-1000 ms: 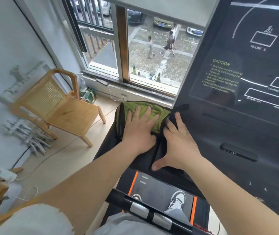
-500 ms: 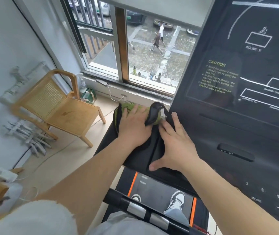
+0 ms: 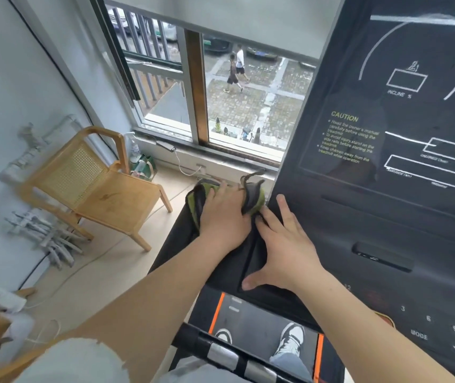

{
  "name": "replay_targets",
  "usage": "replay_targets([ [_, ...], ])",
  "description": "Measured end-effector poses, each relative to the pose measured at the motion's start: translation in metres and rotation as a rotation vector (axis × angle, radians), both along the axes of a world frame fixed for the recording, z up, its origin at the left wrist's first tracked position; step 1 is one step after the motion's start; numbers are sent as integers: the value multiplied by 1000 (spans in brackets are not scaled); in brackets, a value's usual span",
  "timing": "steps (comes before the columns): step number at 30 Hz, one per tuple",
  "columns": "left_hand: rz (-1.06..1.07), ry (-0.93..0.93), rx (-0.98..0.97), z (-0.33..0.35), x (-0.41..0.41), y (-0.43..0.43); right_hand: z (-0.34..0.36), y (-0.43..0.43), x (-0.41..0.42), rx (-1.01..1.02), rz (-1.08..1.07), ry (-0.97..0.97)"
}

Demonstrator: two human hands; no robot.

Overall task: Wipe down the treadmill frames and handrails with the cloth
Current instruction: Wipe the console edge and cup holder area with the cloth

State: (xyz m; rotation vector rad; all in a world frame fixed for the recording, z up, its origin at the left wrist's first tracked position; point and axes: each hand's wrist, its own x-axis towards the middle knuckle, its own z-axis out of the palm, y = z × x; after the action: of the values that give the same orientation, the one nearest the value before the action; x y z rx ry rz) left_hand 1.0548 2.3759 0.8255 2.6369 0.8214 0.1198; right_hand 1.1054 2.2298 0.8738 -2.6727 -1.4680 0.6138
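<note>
Two hands lie on the black treadmill frame (image 3: 174, 244), past the handrail (image 3: 223, 355). R hand (image 3: 287, 250) is flat w/ fingers spread wide, holding nothing, beside the console (image 3: 386, 189). L hand (image 3: 226, 217), just left of it, presses the bunched green cloth (image 3: 209, 189). Cloth sits under L palm, its dark fold curling over the fingers, w/ R fingertips touching its near edge. Window (image 3: 237, 106) is beyond.

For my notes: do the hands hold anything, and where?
Nothing gripped: the left hand presses flat on the middle of the green cloth; the right hand lies on the treadmill frame.
</note>
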Motion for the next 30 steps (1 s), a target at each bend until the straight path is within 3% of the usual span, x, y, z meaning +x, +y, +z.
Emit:
replay_targets([
  [3, -144, -34, -49, -11, -26, -10, 0, -2, 0, 16, 6, 3],
  [6, -374, 72, 73, -15, -41, 28, 2, -1, 0, -1, 16, 4],
  [7, -357, 87, 81, -11, -36, 38, 2, 0, 0, -16, 17, 2],
  [10, -47, -29, -12, 5, -3, 51, 2, 0, 1, -44, 9, -1],
  [13, 108, 130, -91, 21, 32, 64, 1, 0, 0, -38, 3, -5],
  [16, 29, 199, -69, 21, 36, 60, 0, -1, 1, -22, 2, -7],
  [21, -250, -92, -59, -10, -41, 2, -6, -9, 2, 117, -44, -8],
  [24, -407, 21, 125, -23, -42, 32, -7, -9, 1, 100, -44, -3],
  [27, -404, 61, 129, -13, -17, 44, -8, -8, 3, 79, -49, -12],
  [30, -208, 119, -4, 0, 24, 48, -6, -8, 4, 51, -35, -15],
])
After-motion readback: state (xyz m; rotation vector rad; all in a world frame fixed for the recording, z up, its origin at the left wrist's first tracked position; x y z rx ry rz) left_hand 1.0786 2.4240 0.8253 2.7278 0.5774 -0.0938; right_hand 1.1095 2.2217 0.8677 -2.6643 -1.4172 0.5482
